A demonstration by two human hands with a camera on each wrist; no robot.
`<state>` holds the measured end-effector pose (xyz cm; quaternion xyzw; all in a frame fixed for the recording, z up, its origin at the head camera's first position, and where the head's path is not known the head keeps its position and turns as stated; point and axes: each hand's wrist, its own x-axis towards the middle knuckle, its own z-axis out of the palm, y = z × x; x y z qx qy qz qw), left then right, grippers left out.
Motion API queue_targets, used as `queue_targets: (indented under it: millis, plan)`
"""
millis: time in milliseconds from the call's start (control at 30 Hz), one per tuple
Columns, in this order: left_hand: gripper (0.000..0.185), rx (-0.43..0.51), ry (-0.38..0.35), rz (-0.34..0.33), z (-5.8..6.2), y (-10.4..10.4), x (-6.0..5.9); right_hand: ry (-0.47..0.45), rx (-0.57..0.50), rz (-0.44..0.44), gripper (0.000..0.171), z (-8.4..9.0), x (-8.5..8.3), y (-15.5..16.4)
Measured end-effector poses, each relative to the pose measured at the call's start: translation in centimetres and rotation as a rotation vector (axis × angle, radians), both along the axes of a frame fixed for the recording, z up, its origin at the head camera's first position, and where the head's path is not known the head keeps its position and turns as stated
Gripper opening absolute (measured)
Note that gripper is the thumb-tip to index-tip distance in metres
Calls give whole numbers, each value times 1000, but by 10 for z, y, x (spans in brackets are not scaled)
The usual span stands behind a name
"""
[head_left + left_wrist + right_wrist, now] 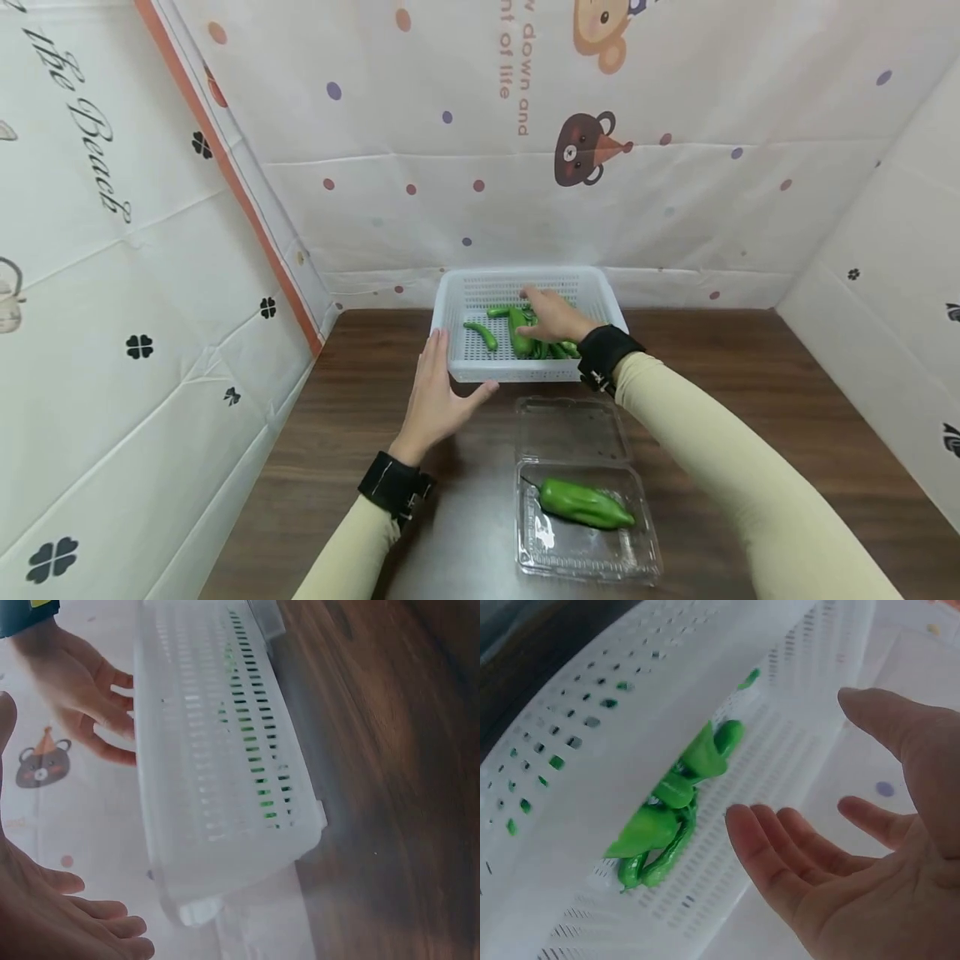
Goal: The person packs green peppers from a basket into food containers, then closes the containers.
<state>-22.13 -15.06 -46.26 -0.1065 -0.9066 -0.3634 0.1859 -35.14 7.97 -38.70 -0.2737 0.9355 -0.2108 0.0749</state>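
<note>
A white perforated basket (457, 312) stands at the back of the table with several green peppers (517, 333) in it. My right hand (551, 317) hovers inside the basket just over the peppers (671, 817). The right wrist view shows that right hand (840, 855) with relaxed fingers spread, holding nothing. My left hand (438, 387) lies with straight fingers against the basket's front left corner, thumb by the front rim. In the left wrist view the basket wall (225, 750) fills the middle.
An open clear plastic clamshell box (592, 550) sits near the front of the dark wooden table (750, 400), holding one green pepper (585, 504). Patterned white sheets wall in the table on the left, back and right.
</note>
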Motion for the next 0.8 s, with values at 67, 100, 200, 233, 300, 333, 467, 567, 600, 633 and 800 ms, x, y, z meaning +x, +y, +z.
queue_targets:
  millis: [67, 100, 200, 233, 300, 333, 467, 567, 600, 633, 800]
  plan:
    - [117, 14, -11, 6, -3, -1, -7, -27, 30, -1, 72, -1, -8, -2]
    - [116, 22, -16, 8, -4, -1, -10, -41, 46, -5, 73, -2, -12, -3]
    - [114, 37, -41, 6, -6, -1, -17, -79, 96, -25, 75, -2, -20, -6]
    - [112, 44, -47, 4, -5, -1, -19, -89, 107, -30, 76, -3, -24, -6]
    - [110, 56, -45, -1, -5, -2, -24, -110, 130, -46, 77, -5, -30, -7]
    - [108, 62, -45, -2, -5, -3, -26, -117, 138, -52, 77, -6, -33, -7]
    - [105, 83, -39, -20, -5, -6, -35, -148, 163, -83, 75, -11, -42, -8]
    - [104, 81, -47, -31, -4, -8, -39, -172, 180, -113, 73, -15, -46, -11]
    - [103, 76, -51, -29, -4, -9, -40, -179, 188, -120, 72, -16, -47, -13]
    - [103, 73, -54, -24, -4, -11, -40, -186, 194, -124, 71, -17, -48, -15]
    - [100, 53, -83, 19, -6, -18, -39, -238, 240, -120, 65, -22, -52, -31]
